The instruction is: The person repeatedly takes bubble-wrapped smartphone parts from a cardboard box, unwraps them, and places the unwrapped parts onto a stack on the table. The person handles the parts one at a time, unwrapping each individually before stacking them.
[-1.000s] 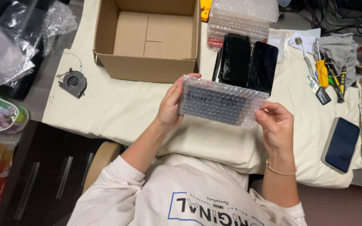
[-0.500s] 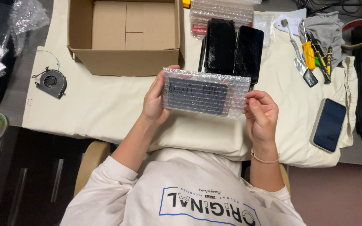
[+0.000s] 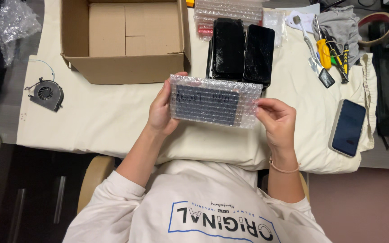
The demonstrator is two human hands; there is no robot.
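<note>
Both my hands hold a flat dark rectangular part wrapped in clear bubble wrap (image 3: 210, 101), level above the cloth-covered table (image 3: 104, 121). My left hand (image 3: 160, 110) grips its left short edge, thumb on top. My right hand (image 3: 278, 120) pinches its right edge with the fingertips. Just behind the bubble-wrapped part lie two black phone-like slabs (image 3: 241, 49) side by side.
An open, empty cardboard box (image 3: 122, 38) stands at the back left. A small black fan (image 3: 46, 93) lies at the left table edge. More bubble-wrapped packs (image 3: 228, 9), screwdrivers (image 3: 325, 51), a grey cloth (image 3: 341, 22), tape roll (image 3: 379, 24) and a phone (image 3: 348, 127) lie right.
The bubble-wrapped part stays held in both hands; my view has shifted, so the table and box sit slightly differently in frame. My right hand's grip has moved to the fingertips at the edge.
</note>
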